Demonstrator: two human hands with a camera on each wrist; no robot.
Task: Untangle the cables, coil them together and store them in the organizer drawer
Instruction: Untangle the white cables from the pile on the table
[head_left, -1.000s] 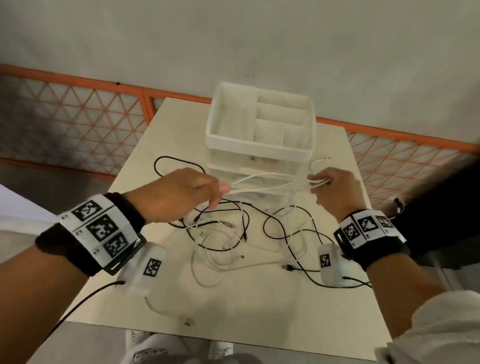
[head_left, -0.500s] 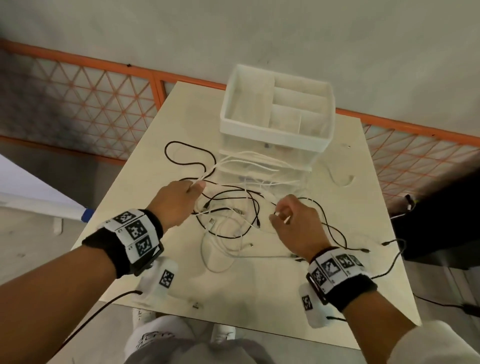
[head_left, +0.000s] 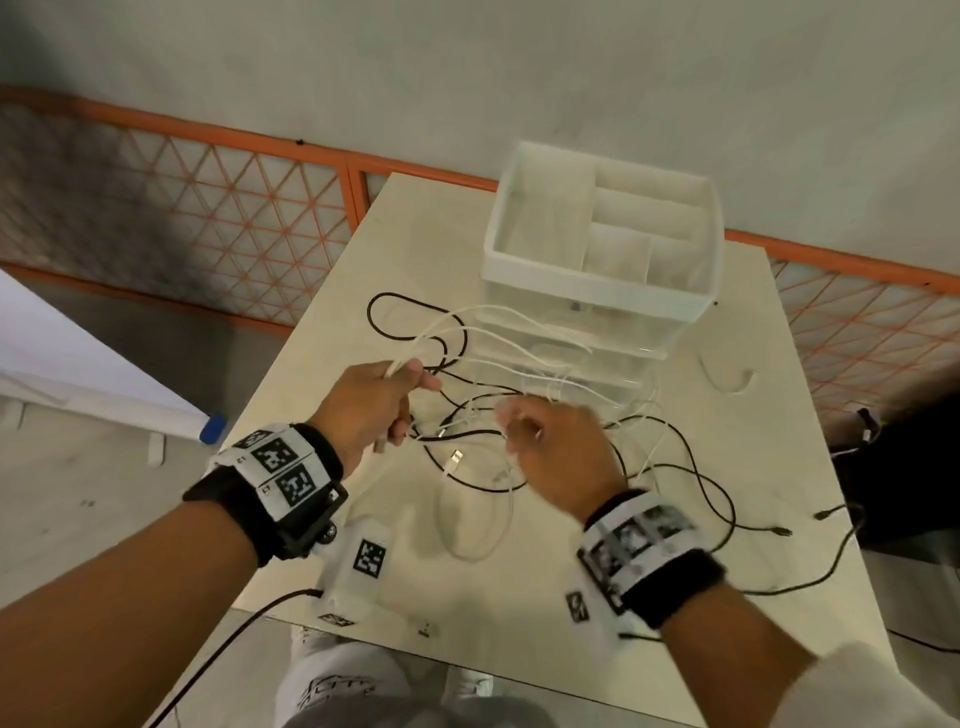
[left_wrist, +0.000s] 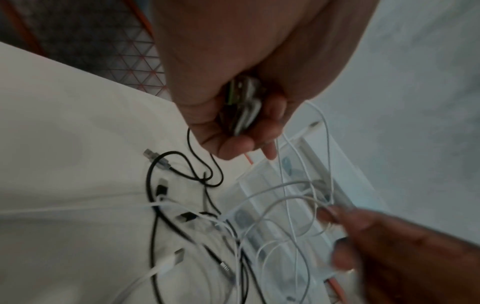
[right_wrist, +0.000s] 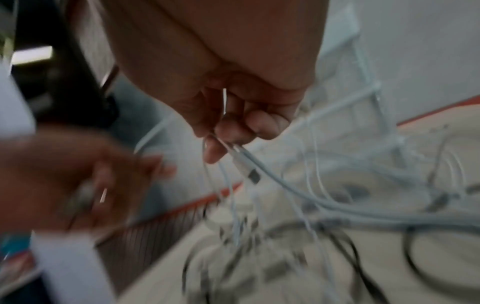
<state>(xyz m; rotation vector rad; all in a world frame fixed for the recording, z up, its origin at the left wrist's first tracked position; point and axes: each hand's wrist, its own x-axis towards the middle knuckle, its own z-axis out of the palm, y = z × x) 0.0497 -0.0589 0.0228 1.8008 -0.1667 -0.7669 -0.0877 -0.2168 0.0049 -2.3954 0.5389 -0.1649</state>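
Note:
A tangle of white cables (head_left: 519, 358) and black cables (head_left: 452, 431) lies on the pale table (head_left: 519, 582) in front of the clear organizer drawer unit (head_left: 602, 291). My left hand (head_left: 379, 400) grips a bundle of white cable strands, seen in the left wrist view as white cable (left_wrist: 246, 115) in the fist. My right hand (head_left: 550, 441) pinches white cable near a plug (right_wrist: 249, 170) just right of the left hand. Loops of white cable run from both hands up against the organizer's drawers, which look shut.
A short white cable piece (head_left: 727, 376) lies alone right of the organizer. Black cable ends (head_left: 779, 530) trail toward the table's right edge. An orange mesh fence (head_left: 182, 208) runs behind the table. A white board with a blue foot (head_left: 210, 426) stands at left.
Both hands have lifted and drawn closer together above the tangle. The left hand has gathered more white strands, and the right hand has moved left and up with its cable.

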